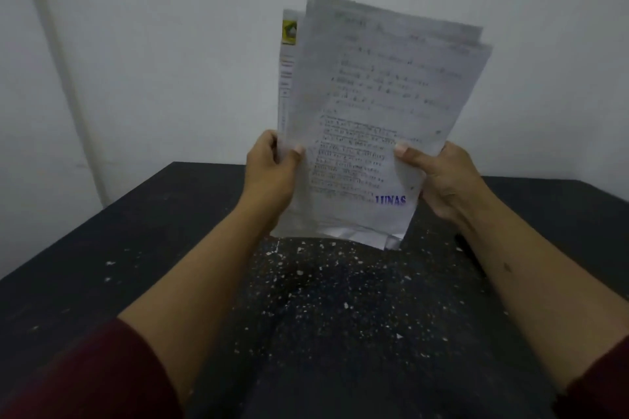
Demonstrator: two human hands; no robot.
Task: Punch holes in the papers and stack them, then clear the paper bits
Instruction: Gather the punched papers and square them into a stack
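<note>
You hold the stack of papers (371, 119) upright in front of you, with its bottom edge down on or just above the black table (102, 248); you cannot tell from here whether it touches. Your left hand (269, 173) grips the stack's left edge, thumb across the front sheet and fingers curled behind. Your right hand (439, 177) grips the right edge the same way, thumb pressed on the front page. The sheets are not squared: their top corners fan apart, and one sheet sticks out on the left.

On the front page, the only writing you can read is a blue-purple stamp (390, 200) near the lower right that looks like "LUNAS". The lines of print above it are too blurred to make out. The sheet peeking out at the left carries a yellow and green emblem (289, 32) at its top, with no legible text.

White paper bits (326, 286) lie scattered over the tabletop between your forearms, thickest just below the stack. Dark red sleeves (112, 381) cover your upper arms.
</note>
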